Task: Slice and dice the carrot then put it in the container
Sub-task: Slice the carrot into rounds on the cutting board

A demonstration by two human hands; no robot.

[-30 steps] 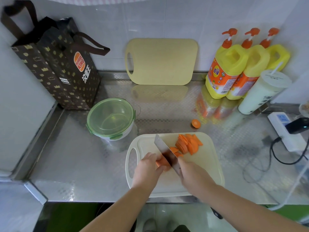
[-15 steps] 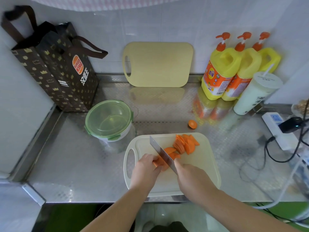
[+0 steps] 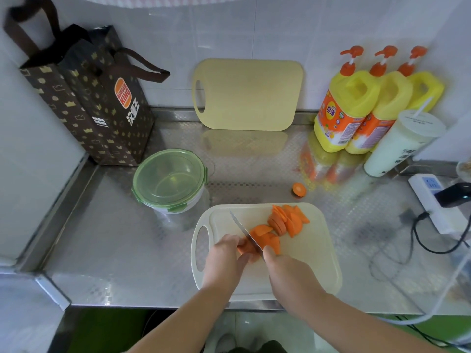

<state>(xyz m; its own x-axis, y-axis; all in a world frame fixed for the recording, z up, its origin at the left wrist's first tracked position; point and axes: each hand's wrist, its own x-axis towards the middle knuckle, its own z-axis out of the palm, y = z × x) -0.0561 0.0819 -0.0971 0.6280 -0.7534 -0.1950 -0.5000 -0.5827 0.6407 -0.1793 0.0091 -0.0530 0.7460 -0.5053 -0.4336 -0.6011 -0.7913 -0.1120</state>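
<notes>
a: steel surface [image 3: 102,250] under a white tiled wall, with a white cutting board [image 3: 305,263] at its front edge. where's the carrot?

b: on the board, left of its middle. the uncut carrot stub [image 3: 246,248] lies under the fingertips of the left hand [image 3: 224,258], which curls over it and holds it down from the left.

a: and the other hand?

b: the right hand [image 3: 288,273] is wrapped round the handle of the knife [image 3: 244,231], so the handle itself is hidden. the blade points toward the board's far left corner and stands at the stub's right end. the carrot sits between the two hands, touching the left one and just beside the right thumb.

a: cut pieces?

b: a few loose slices [image 3: 267,238] lie right of the blade, touching it. a fanned heap of slices [image 3: 288,221] sits near the board's far edge. one carrot end [image 3: 299,189] lies on the bare surface beyond that edge.

a: the container?

b: the round container [image 3: 169,180], green lid clipped on, stands near the board's far left corner, well apart from both hands. i can't tell whether the blade's edge touches the board.
</notes>
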